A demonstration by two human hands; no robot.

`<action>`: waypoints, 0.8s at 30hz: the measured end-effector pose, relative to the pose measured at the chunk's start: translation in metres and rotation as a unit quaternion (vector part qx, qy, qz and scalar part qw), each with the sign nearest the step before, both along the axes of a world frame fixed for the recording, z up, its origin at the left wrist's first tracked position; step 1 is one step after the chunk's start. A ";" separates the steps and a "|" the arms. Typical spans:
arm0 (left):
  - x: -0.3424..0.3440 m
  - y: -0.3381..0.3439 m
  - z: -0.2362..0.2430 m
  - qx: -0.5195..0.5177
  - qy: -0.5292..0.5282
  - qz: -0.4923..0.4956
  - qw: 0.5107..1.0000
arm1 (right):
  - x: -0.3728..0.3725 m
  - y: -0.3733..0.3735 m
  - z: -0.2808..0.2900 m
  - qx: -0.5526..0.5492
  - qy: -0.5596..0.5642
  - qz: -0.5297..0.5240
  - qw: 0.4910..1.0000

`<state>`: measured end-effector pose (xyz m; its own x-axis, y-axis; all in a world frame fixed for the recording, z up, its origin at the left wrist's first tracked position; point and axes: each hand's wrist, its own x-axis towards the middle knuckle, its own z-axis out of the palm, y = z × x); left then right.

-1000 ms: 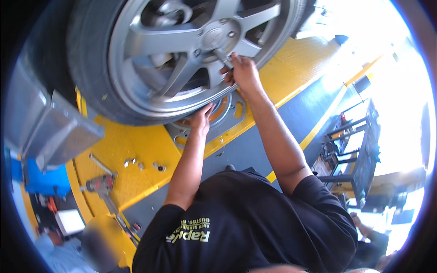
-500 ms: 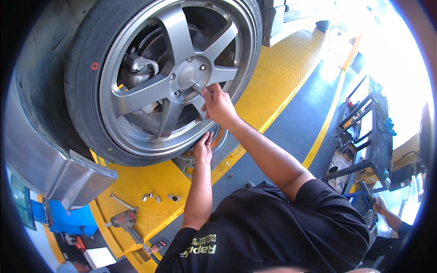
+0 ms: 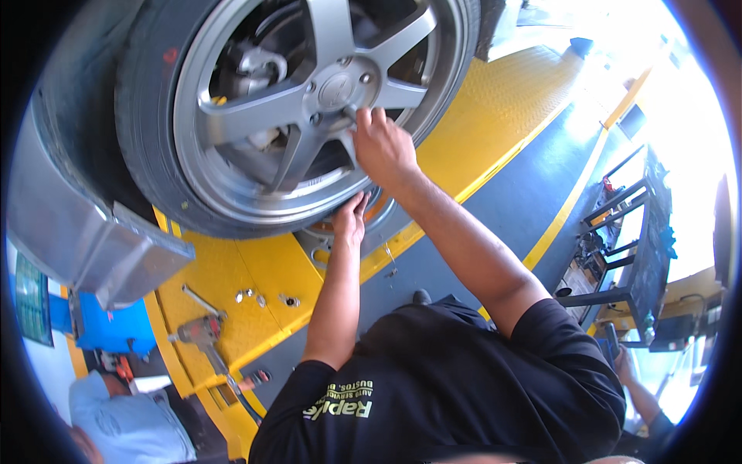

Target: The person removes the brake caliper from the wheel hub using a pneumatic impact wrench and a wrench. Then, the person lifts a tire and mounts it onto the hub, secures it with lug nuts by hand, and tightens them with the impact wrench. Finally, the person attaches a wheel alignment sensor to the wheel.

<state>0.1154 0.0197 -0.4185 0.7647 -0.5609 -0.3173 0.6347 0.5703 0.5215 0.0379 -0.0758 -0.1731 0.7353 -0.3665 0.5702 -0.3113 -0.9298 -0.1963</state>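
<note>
the wheel [image 3: 309, 100] sits more central now than before, the right hand [image 3: 380, 147] closed on a lug nut [image 3: 349, 114] just beside the hub, fingers pinching it, while the left hand [image 3: 352, 220] lies open under the rim.

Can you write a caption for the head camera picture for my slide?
A right hand works at the hub of a grey spoked alloy car wheel while the left hand braces its lower rim above a yellow ramp.

Blown-out daylight glare upper right, fisheye-bent edges
</note>
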 end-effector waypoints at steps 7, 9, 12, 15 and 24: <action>-0.012 0.001 0.010 0.014 -0.001 0.018 1.000 | 0.012 -0.026 -0.002 0.708 -0.099 0.093 0.694; -0.014 -0.002 0.014 0.017 -0.003 0.026 1.000 | 0.014 -0.027 -0.008 0.638 -0.096 0.104 0.757; -0.017 -0.006 0.018 0.011 0.072 0.034 0.997 | 0.012 -0.019 -0.012 0.046 0.029 -0.040 0.998; -0.018 -0.004 0.025 0.049 0.042 0.060 0.996 | 0.016 -0.016 -0.006 0.102 -0.019 -0.016 0.994; -0.040 0.058 0.075 0.233 -0.126 -0.126 0.956 | 0.001 -0.021 0.011 0.612 -0.053 0.095 0.783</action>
<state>0.0755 0.0774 -0.3438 0.7094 -0.5790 -0.4019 0.5425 0.0846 0.8358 0.0390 -0.0971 -0.1626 0.8150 -0.5762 -0.0619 -0.1122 -0.0520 -0.9923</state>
